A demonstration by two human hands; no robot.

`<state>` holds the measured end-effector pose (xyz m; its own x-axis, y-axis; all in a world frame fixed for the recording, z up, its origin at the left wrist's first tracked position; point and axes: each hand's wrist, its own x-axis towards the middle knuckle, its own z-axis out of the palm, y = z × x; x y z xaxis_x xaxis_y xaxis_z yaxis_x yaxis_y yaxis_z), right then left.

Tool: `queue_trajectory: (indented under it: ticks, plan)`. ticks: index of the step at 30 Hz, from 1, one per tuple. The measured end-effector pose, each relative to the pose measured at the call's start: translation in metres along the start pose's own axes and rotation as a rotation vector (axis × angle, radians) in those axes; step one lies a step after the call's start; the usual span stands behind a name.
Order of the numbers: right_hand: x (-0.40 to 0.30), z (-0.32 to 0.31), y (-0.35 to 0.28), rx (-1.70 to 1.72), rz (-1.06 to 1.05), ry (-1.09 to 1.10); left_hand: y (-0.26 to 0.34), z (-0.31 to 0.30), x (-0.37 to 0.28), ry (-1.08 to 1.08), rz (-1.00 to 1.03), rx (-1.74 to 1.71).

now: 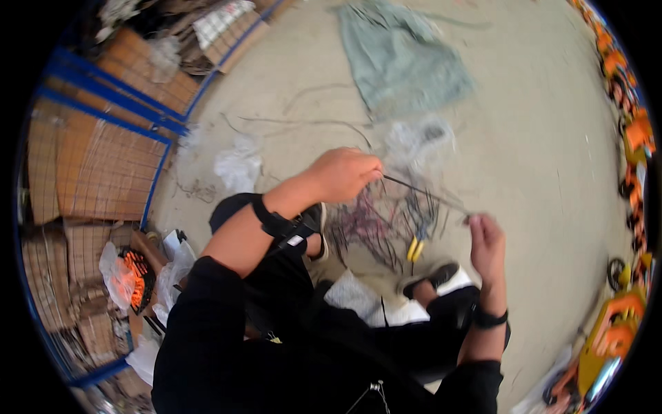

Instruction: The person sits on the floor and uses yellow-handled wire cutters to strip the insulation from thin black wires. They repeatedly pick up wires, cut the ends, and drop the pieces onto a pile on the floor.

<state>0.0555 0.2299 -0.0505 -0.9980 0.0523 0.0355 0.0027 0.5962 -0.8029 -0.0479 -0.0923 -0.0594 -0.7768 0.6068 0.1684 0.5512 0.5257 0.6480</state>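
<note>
My left hand [347, 175] grips one end of a thin dark cable [421, 190]. The cable runs taut, sloping down to the right, to my right hand [487, 247], whose thumb and fingers pinch the other end. Motion blurs the right fingertips. Beneath the cable, a tangled heap of black and reddish wires [364, 225] lies on the floor between my shoes. A plier-type hand tool [416, 249] with yellow grips rests at the heap's right side, its jaws hard to tell from the wires.
A grey-green sack [403, 62] lies ahead, with a clear plastic bag [421, 138] nearer. Loose cable [310, 122] and crumpled plastic [238, 164] are on the floor. Blue-framed mesh cages [155, 191] hold cardboard at left; orange and yellow wheeled items [613, 331] line the right.
</note>
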Motion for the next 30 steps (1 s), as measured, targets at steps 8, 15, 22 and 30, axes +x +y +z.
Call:
queue_trajectory:
  ticks: [8, 15, 22, 30]
  plan:
    - [-0.006, -0.012, 0.013, -0.085, -0.193, 0.000, 0.016, -0.007, -0.014, -0.302, -0.092, -0.373]
    - [-0.008, 0.049, 0.065, -0.024, 0.034, -0.243, -0.029, -0.004, 0.001, 0.098, -0.681, -0.954]
    - [0.000, 0.077, 0.046, -0.054, -0.184, -0.325, -0.012, 0.051, 0.011, -0.042, 0.060, -0.126]
    - [0.033, 0.094, 0.092, 0.243, 0.064, -0.218, -0.016, 0.079, -0.007, -0.254, -0.303, -0.206]
